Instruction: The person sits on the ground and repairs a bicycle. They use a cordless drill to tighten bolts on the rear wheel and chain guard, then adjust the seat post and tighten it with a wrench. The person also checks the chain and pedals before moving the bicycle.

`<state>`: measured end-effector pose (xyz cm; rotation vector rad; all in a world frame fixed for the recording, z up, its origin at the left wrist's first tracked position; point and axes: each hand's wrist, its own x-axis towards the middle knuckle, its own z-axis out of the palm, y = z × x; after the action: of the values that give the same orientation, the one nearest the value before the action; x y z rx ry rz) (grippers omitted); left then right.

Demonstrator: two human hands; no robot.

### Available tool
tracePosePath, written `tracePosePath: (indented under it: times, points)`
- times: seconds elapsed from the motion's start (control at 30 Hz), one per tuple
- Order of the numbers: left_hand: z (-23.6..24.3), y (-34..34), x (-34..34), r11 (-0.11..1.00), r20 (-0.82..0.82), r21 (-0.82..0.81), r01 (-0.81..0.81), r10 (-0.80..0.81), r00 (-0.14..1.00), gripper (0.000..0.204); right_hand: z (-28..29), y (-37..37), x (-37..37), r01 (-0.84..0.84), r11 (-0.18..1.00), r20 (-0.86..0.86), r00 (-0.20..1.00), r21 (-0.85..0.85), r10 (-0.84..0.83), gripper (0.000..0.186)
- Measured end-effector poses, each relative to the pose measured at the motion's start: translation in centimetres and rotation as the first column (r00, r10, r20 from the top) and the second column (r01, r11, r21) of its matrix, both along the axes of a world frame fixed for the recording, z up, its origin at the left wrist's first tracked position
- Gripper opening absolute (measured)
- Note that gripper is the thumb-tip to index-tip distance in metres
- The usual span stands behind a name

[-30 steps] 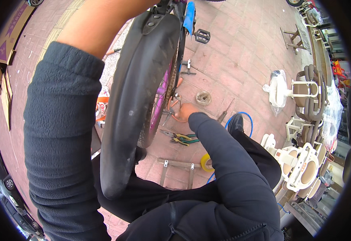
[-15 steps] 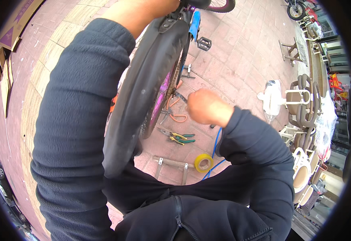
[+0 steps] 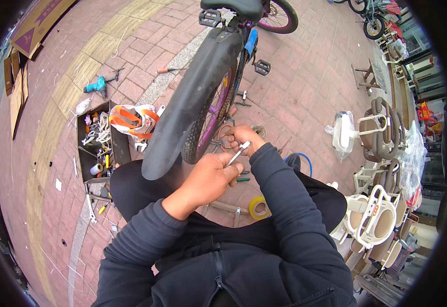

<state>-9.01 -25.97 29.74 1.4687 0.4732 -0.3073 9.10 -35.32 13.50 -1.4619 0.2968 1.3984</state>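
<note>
My left hand (image 3: 206, 176) is closed around a slim silver tool with a thicker pale head (image 3: 237, 154), whose exact kind I cannot make out. Just beyond it, my right hand (image 3: 246, 137) has its fingers curled beside the wheel's hub area; whatever lies in them is hidden. Both hands are to the right of a bicycle's rear wheel (image 3: 218, 102), which has a purple rim and a knobbly tyre. A broad black mudguard (image 3: 195, 97) covers that wheel. Orange-handled pliers (image 3: 223, 132) lie partly hidden by the right hand, and green handles (image 3: 243, 179) show below the left.
At left stands an open toolbox (image 3: 120, 153), beside a white and orange bag (image 3: 137, 123). A teal power drill (image 3: 97, 86) and a wrench (image 3: 90, 207) lie on the paving. Yellow tape (image 3: 259, 208) sits between my legs. Beige child seats (image 3: 372, 215) line the right.
My left hand has come down from the saddle end to beside the wheel and now holds the silver tool. My right hand has shifted only slightly. The view takes in more ground at left.
</note>
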Motion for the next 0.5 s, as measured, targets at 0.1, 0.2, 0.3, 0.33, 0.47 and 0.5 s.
tracePosePath:
  times: [0.1,0.2,0.3,0.33,0.47,0.5]
  points:
    - [-6.1,-1.4,-0.1,0.945,-0.130,-0.233,-0.228,0.203,0.971,0.023,0.6,-1.0,0.9,0.108,0.991,-0.197,0.976,0.073,-0.092,0.013]
    - [-9.3,-1.8,0.9,0.797,-0.295,-0.451,-0.402,0.292,0.910,0.022,0.4,-0.1,0.1,0.183,0.983,-0.192,0.965,0.009,-0.178,0.014]
    - [-10.0,-2.0,2.2,0.730,-0.242,-0.485,-0.480,0.416,0.877,0.024,0.2,1.0,-1.6,0.125,0.992,0.039,0.991,0.032,-0.126,0.013]
    - [-10.1,-1.8,2.5,0.732,-0.239,-0.479,-0.484,0.422,0.875,0.023,0.1,1.4,-2.2,0.204,0.979,0.013,0.979,0.017,-0.204,0.014]
    - [-9.9,-1.4,3.1,0.686,-0.264,-0.533,-0.496,0.422,0.867,0.021,-0.1,0.3,-2.5,0.250,0.967,-0.035,0.968,0.039,-0.249,0.019]
    - [-9.9,-1.4,3.1,0.666,-0.264,-0.549,-0.505,0.435,0.861,0.022,-0.2,0.0,-2.3,0.250,0.966,-0.071,0.967,0.061,-0.246,0.020]
